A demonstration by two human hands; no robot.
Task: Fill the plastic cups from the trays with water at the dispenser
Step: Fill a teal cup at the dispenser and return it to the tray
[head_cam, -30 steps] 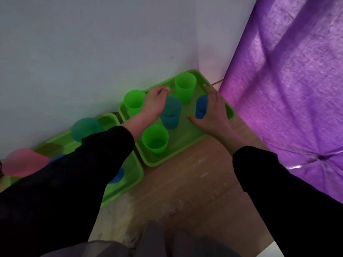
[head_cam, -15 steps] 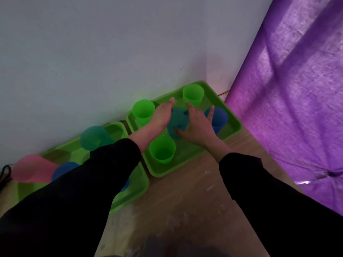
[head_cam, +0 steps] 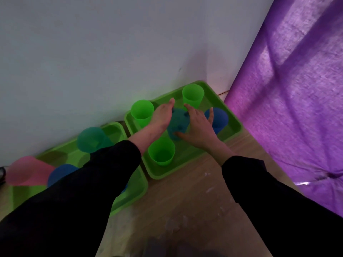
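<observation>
A teal cup point(head_cam: 178, 121) stands in the middle of the right green tray point(head_cam: 231, 127) on the floor. My left hand point(head_cam: 161, 116) presses its left side and my right hand point(head_cam: 199, 127) wraps its right side, thumb at the base. Around it in the same tray stand three green cups: one at the back left point(head_cam: 142, 112), one at the back point(head_cam: 193, 95) and one at the front point(head_cam: 161, 152). A blue cup point(head_cam: 220, 118) stands at the right, partly behind my right hand. No dispenser is in view.
A second green tray point(head_cam: 130, 199) lies to the left, partly under my left sleeve, with a teal cup point(head_cam: 91, 139), a pink cup point(head_cam: 26, 171) and a blue cup point(head_cam: 59, 174). A white wall runs behind the trays. Purple cloth point(head_cam: 289, 108) hangs at the right. Wooden floor point(head_cam: 185, 201) lies in front.
My right hand moved left from beside the blue cup onto the teal cup. My left hand stayed on the teal cup's left side. The view shifted slightly.
</observation>
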